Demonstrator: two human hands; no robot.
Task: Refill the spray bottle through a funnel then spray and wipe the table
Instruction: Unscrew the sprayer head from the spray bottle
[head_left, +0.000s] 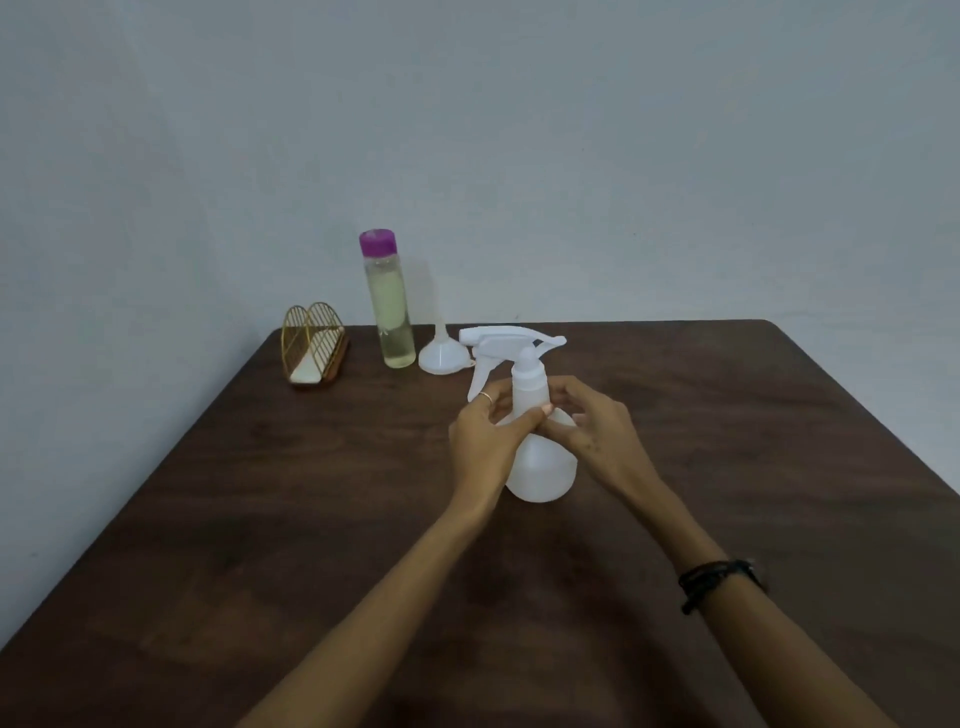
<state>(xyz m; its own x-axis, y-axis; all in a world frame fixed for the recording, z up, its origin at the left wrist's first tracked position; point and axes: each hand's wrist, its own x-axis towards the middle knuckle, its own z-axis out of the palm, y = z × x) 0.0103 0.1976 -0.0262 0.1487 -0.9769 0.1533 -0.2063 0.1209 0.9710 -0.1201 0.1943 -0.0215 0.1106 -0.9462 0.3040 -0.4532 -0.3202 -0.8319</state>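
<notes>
A white translucent spray bottle (543, 467) stands upright near the middle of the dark wooden table (260, 519), its trigger head pointing left. My left hand (480, 441) wraps the bottle's shoulder from the left, thumb across the front. From the right, my right hand (597, 431) touches the neck with its fingers. Behind the bottle a white funnel (441, 353) rests upside down, spout up. Left of it rises a tall clear refill bottle (390, 312) of pale yellow liquid, closed with a purple cap.
A gold wire napkin holder (313, 345) with a white napkin sits at the table's back left corner. A plain grey wall stands right behind the table. A dark bracelet circles my right wrist.
</notes>
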